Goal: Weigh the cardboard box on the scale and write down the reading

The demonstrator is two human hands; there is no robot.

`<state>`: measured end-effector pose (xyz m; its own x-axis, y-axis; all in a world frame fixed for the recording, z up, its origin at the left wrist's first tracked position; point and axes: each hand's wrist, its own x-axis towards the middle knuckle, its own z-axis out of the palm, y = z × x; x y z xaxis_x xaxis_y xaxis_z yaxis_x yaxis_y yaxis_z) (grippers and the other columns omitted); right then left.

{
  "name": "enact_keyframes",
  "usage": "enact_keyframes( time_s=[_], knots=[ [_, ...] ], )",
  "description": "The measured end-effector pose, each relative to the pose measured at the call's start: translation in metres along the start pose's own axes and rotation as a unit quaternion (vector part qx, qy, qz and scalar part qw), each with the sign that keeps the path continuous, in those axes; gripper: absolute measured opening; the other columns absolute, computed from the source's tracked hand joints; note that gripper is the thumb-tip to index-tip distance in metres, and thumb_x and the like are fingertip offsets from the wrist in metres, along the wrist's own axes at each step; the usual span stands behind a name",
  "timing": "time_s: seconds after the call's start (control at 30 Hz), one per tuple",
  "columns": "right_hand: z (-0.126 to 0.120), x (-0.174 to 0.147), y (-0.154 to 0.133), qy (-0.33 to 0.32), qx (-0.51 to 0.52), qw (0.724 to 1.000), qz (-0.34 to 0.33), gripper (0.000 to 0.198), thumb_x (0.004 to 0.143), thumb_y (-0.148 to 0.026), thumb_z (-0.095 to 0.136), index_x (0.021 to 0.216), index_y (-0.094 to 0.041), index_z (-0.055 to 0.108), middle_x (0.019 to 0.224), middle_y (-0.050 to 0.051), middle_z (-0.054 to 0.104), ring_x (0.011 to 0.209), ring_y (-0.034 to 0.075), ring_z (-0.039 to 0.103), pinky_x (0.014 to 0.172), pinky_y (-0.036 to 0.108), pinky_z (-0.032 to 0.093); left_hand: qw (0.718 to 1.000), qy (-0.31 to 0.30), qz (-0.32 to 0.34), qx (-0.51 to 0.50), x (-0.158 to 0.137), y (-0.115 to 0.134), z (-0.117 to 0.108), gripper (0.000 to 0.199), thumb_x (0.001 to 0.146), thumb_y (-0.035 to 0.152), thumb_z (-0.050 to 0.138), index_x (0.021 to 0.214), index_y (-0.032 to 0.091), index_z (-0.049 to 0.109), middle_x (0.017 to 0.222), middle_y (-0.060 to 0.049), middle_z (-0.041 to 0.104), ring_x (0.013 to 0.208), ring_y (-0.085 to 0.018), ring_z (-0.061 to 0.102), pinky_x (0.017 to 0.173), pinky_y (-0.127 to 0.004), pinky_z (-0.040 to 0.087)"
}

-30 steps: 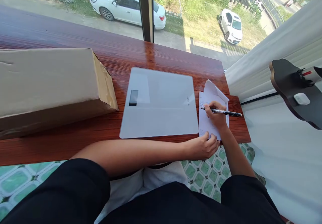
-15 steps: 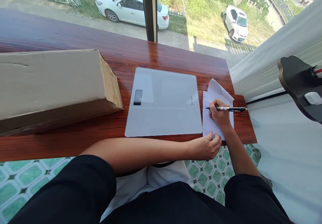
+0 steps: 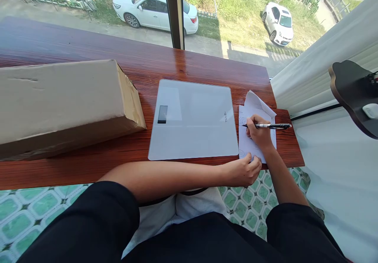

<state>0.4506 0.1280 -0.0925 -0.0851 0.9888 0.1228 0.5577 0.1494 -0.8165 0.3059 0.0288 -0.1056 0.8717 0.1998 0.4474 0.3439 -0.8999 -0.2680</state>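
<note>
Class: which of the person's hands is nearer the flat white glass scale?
Left. The left hand sits by the flat white glass scale's near right corner; the right hand lies farther right.

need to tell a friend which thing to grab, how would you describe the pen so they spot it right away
Start at the long wooden table by the window and go to its right end, past the flat white scale. There a white paper lies under the right hand, which holds the pen. It is the only slim, dark stick there, lying level with its tip on the paper.
</note>
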Motion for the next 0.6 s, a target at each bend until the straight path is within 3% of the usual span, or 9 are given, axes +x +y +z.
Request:
enact_keyframes(
  time_s=[0.43,0.6],
  knots=[
    [0.0002,0.0013,0.0004,-0.002,-0.025,1.0,-0.006,0.04,0.094,-0.04,0.054,0.061,-0.02,0.044,0.047,-0.004,0.054,0.04,0.008,0.049,0.05,0.023,0.044,1.0,-0.005,0.003,-0.004,0.0005,0.0003,0.0003,0.042,0.098,0.019,0.036,0.121,0.01,0.071,0.127,-0.019,0.069,0.111,-0.025,0.065,0.084,-0.039,0.052],
    [0.0001,0.0016,0.0002,-0.003,-0.001,1.0,0.006,0.039,0.094,-0.04,0.054,0.061,-0.02,0.044,0.047,-0.004,0.054,0.038,0.009,0.048,0.045,0.022,0.043,1.0,-0.016,0.005,-0.008,0.0001,0.0002,0.0009,0.041,0.098,0.02,0.038,0.122,0.011,0.07,0.128,-0.019,0.069,0.113,-0.025,0.064,0.085,-0.04,0.051]
  ],
)
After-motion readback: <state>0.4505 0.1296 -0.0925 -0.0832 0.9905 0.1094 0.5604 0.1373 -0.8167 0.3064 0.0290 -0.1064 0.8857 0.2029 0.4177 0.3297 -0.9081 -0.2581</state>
